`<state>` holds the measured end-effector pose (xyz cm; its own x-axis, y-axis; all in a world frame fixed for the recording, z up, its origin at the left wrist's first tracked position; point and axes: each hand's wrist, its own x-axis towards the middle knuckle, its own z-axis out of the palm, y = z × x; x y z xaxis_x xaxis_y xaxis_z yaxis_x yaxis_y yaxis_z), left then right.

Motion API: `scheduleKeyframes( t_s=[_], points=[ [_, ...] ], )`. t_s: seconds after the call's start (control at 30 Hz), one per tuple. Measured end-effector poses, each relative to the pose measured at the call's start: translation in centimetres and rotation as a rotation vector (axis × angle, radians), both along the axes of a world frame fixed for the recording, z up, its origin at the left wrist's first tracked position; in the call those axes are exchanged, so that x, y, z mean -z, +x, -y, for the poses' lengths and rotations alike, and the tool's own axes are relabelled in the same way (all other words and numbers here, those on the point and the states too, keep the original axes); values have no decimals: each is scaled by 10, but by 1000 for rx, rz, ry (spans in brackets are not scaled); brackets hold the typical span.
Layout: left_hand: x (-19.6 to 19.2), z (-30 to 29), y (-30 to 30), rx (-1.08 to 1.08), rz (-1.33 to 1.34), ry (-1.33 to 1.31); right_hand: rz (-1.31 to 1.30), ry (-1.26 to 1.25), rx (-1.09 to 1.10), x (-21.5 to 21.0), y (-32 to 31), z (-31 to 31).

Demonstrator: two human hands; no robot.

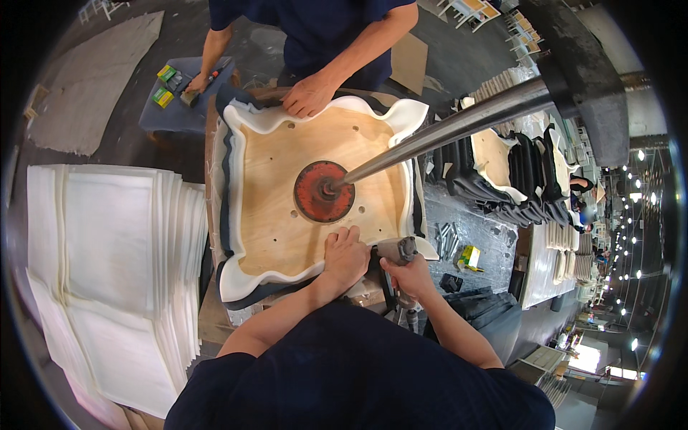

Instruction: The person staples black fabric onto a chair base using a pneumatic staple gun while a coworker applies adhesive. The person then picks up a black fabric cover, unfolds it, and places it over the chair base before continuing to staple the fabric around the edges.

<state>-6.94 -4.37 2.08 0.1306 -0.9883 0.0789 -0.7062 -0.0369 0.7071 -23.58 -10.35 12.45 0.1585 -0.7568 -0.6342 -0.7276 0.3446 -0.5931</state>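
pale plywood seat board, square with wavy edges, lies on a work stand, wrapped below by white foam padding and dark fabric. a round red press disc on a steel rod sits at its centre. the left hand lies flat, fingers spread narrow, on the board's near edge. the right hand is closed around a grey pneumatic staple gun just beside it. a co-worker's hand rests on the far edge. a stack of white foam sheets lies to the left.
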Motion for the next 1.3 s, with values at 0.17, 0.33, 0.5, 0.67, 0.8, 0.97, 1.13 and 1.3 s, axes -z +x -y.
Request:
scheduleKeyframes(
  t_s=[0.17,0.33,0.5,0.67,0.8,0.97,1.13,1.3],
  points=[
    [1,0,-1,0,-5,-2,-23,-28,-35,-2,3,2],
    [2,0,-4,-3,4,-51,-123,-38,-53,-8,8,1],
    [1,-1,-2,-11,63,-42,-188,-94,-87,-15,18,-1],
    [-38,-40,26,111,104,-2,-45,-57,15,-8,11,-9],
    [-74,-127,91,161,141,115,-18,4,58,2,0,-8],
    [-54,-156,134,286,230,-46,-17,-61,2,-6,12,-8],
    [-38,-144,135,474,241,-212,-71,-100,-4,-6,7,-4],
    [-34,-130,136,456,184,-63,-112,-111,45,-8,12,-10]
  ],
)
